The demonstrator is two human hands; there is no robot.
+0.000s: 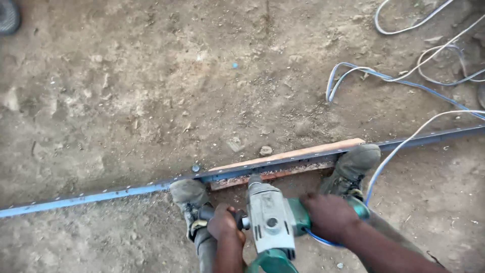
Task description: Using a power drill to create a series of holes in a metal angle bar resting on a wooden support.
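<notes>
Both hands clamped on the drill point(270, 222) now: left hand point(224, 222) wrapped round its black side handle, right hand point(329, 216) gripping the green rear grip. Just ahead of the knuckles, its nose meets the long metal strip point(126, 192), pinned over a wooden plank point(283, 161) by both boots point(353, 164).

My bare forearms without sleeves, my left hand point(225, 222), my right hand point(329, 216), dusty olive-grey boots point(353, 164), grey trousers
</notes>
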